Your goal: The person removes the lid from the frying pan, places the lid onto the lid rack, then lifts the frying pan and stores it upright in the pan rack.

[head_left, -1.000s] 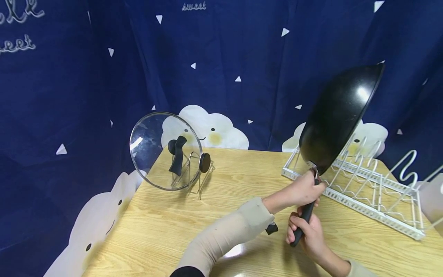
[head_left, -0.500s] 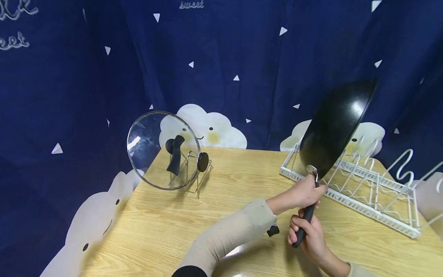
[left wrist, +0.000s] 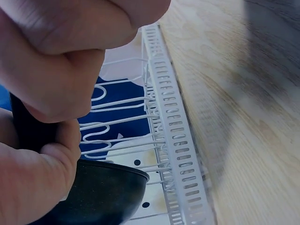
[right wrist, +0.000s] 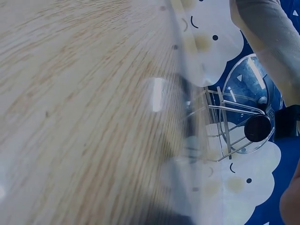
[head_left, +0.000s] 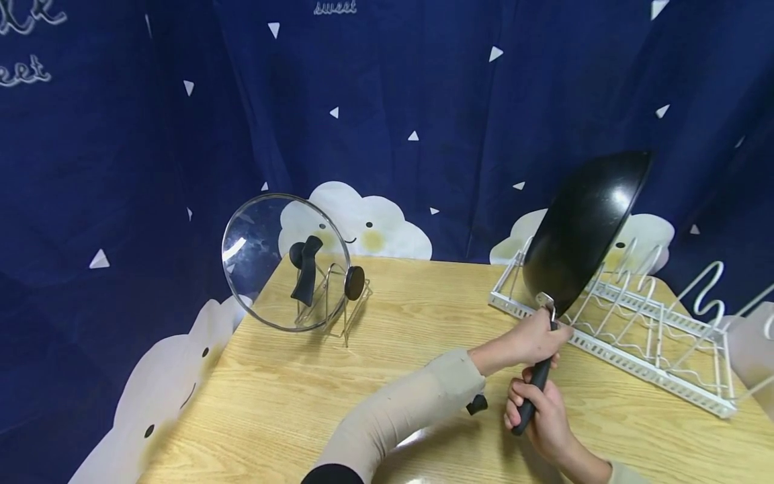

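Observation:
A black wok [head_left: 583, 228] is tilted on edge above the left part of a white wire rack [head_left: 650, 378], its rounded outside facing left. Whether it rests on the rack's wires cannot be told. My left hand [head_left: 538, 338] grips the black handle [head_left: 535, 384] close to the wok. Lower down, near the handle's end, my right hand [head_left: 547, 413] has its fingers curled round it. In the left wrist view, part of the wok [left wrist: 110, 194] shows beside the rack's slotted rail [left wrist: 176, 126].
At the left of the wooden table [head_left: 290, 396], a glass lid [head_left: 260, 269] with a black handle stands in a small wire stand [head_left: 346, 323] with a round black knob. A blue curtain [head_left: 393, 81] hangs behind. A small black piece [head_left: 478, 405] shows below my left forearm.
The wok has come down a little toward the white rack, with both hands keeping their grip on the handle. In the last half second it has sunk only slightly.

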Tool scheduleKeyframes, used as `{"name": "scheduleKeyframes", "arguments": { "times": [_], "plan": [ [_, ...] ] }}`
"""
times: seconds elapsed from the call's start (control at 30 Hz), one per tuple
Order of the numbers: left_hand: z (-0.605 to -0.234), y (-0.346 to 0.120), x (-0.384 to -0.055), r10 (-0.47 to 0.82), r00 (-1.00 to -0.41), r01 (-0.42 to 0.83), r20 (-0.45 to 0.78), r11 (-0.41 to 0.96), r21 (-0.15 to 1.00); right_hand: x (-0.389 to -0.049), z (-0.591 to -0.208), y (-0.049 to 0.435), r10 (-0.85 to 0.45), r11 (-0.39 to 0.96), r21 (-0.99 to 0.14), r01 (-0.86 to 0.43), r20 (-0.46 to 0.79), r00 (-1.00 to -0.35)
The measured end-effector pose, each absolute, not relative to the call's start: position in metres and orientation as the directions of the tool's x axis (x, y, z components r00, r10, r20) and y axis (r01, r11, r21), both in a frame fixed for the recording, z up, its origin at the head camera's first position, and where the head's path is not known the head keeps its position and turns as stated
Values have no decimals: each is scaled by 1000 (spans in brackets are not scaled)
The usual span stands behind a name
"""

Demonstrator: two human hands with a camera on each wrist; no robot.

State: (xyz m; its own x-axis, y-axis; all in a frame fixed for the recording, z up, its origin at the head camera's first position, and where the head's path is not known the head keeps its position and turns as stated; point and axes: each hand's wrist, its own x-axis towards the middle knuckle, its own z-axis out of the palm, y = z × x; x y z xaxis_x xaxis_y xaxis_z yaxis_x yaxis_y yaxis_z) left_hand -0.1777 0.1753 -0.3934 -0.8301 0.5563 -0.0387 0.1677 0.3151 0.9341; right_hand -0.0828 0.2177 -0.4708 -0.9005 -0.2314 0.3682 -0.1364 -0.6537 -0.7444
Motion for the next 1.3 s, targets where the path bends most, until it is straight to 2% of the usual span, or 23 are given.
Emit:
{"name": "scheduleKeyframes", "arguments": {
  "times": [0.37,0.7,1.0,1.3],
  "plan": [
    [-404,178,-184,604,-795,146,-49,268,952,-84,-474,220,-246,-668,-737,-102,349,-904],
    [-416,180,-189,638,-769,113,-50,212,971,-85,-480,225,-236,-614,-786,-74,272,-933],
    [-424,182,-193,658,-750,97,-68,212,973,-81,-477,226,-152,-473,-881,0,82,-985],
    [-420,184,-196,649,-750,5,-128,199,980,-85,-464,229,-83,-340,-937,86,-62,-995]
  ]
}}
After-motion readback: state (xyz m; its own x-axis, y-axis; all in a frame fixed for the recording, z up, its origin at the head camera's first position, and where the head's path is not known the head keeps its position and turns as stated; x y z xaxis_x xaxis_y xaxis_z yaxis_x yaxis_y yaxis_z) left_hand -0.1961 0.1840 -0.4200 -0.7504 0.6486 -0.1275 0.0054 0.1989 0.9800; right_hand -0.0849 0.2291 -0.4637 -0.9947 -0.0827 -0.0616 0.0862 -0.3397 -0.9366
